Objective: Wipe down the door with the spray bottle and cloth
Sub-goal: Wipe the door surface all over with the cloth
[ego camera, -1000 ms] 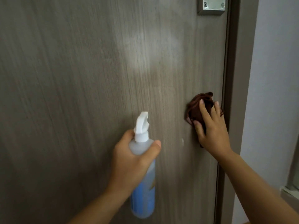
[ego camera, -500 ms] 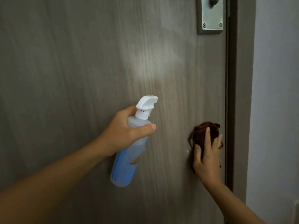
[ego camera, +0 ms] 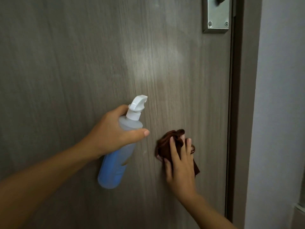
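Door [ego camera: 82,63]: one, grey-brown, with fine vertical wood-grain laminate, flat and matt, filling most of the view. Two bare hands, one spray bottle, one cloth in front of it.

Left hand [ego camera: 110,134] wrapped round the shoulder of the spray bottle [ego camera: 115,164], fingers curled behind, thumb pressed across the front, clamped on it and off the trigger. Bottle a translucent plastic cylinder, tilted with its base low and to the left, blue liquid filling the lower part, clear above; one white plastic trigger head on top, nozzle aimed up and right toward the door. Hard to tell whether the bottle touches the door.

Right hand [ego camera: 179,161] spread flat, fingers apart and extended, pressing the cloth [ego camera: 166,146] against the door at mid-height, just right of the bottle's neck. Cloth dark brown, soft, bunched into folds, poking out above the fingertips and below the palm.

Pale, hazy patch [ego camera: 153,63] on the laminate above both hands.

Further out: one brushed-metal lock plate [ego camera: 216,15] at the upper right, rectangular, two screws at its lower corners. Door frame [ego camera: 244,113] alongside, then a plain pale wall [ego camera: 280,96].
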The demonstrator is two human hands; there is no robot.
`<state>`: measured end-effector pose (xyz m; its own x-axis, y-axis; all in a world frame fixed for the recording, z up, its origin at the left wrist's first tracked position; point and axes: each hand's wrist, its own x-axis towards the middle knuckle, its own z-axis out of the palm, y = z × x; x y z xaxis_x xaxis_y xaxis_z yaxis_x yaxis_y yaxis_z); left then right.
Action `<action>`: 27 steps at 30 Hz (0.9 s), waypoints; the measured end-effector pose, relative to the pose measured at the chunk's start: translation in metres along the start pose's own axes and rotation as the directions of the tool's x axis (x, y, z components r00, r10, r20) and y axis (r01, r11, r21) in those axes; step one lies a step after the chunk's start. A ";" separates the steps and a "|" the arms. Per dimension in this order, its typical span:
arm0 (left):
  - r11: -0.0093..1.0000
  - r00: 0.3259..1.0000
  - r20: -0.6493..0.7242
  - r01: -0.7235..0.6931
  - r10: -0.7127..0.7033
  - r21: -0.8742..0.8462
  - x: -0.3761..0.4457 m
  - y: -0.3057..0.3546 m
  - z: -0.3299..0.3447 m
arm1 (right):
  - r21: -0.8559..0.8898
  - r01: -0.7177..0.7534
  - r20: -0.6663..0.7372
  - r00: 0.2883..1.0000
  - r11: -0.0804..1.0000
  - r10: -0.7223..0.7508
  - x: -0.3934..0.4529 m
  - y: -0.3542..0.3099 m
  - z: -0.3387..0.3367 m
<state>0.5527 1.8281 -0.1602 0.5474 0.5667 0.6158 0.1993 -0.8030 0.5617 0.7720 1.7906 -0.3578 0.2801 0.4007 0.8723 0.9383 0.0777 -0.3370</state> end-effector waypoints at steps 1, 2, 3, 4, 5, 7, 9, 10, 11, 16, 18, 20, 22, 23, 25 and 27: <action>1.000 1.000 -0.006 0.001 -0.001 0.014 -0.002 -0.002 -0.004 | -0.009 0.034 -0.001 0.999 0.999 -0.034 0.002 0.004 -0.003; 1.000 1.000 -0.011 0.004 -0.004 0.029 -0.004 -0.002 -0.007 | -0.021 0.042 -0.018 0.999 0.999 -0.043 0.005 0.011 -0.006; 0.999 1.000 -0.015 0.008 -0.007 0.042 -0.006 -0.002 -0.010 | -0.023 0.012 -0.048 0.999 1.000 -0.013 0.008 0.018 -0.010; 0.998 1.000 -0.016 0.009 -0.008 0.056 -0.006 -0.003 -0.012 | -0.004 -0.065 -0.085 0.994 0.998 0.064 0.012 0.024 -0.013; 0.998 1.000 -0.017 0.010 -0.009 0.065 -0.006 -0.003 -0.014 | 0.037 -0.169 -0.116 0.978 0.985 0.172 0.016 0.031 -0.016; 0.998 1.000 -0.023 0.017 -0.016 0.068 -0.006 -0.003 -0.016 | 0.136 -0.347 -0.153 0.918 0.928 0.365 0.022 0.038 -0.020; 0.999 0.999 -0.029 0.018 -0.016 0.050 -0.005 -0.002 -0.017 | 0.200 -0.415 -0.189 0.872 0.888 0.450 0.025 0.038 -0.019; 0.999 1.000 -0.027 0.012 -0.011 0.037 -0.004 -0.003 -0.017 | 0.214 -0.417 -0.211 0.863 0.883 0.458 0.026 0.035 -0.015; 1.000 1.000 -0.023 0.009 -0.008 0.028 -0.004 -0.003 -0.017 | 0.215 -0.411 -0.229 0.861 0.886 0.455 0.024 0.028 -0.010; 1.000 0.999 -0.037 0.002 -0.001 0.019 -0.005 -0.009 -0.021 | 0.016 -0.117 -0.159 0.980 0.993 0.118 -0.001 -0.026 0.024; 0.999 0.998 -0.061 0.011 -0.008 0.048 -0.005 -0.008 -0.023 | -0.028 0.025 -0.079 0.996 0.999 -0.028 -0.007 -0.025 0.024; 0.998 0.998 -0.066 0.019 -0.015 0.057 -0.006 -0.005 -0.021 | -0.066 0.106 -0.014 0.994 0.992 -0.107 -0.002 -0.007 0.011; 0.999 0.998 -0.060 0.037 -0.035 0.034 -0.007 -0.001 -0.016 | -0.085 0.080 -0.014 0.997 0.993 -0.082 0.004 0.019 -0.006; 0.999 0.997 -0.066 0.047 -0.046 0.023 -0.008 0.000 -0.014 | -0.080 0.011 -0.046 0.999 0.997 -0.015 0.008 0.034 -0.014; 0.998 0.994 -0.096 0.063 -0.061 0.019 -0.009 0.000 -0.009 | -0.032 -0.208 -0.118 0.972 0.978 0.203 0.015 0.063 -0.030; 0.996 0.987 -0.143 0.074 -0.067 0.042 -0.009 0.001 -0.002 | 0.020 -0.398 -0.178 0.901 0.917 0.395 0.019 0.084 -0.043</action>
<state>0.5466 1.8227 -0.1645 0.4111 0.6399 0.6493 0.2736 -0.7660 0.5817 0.8651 1.7654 -0.3543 0.6596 0.2292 0.7158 0.7446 -0.0700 -0.6638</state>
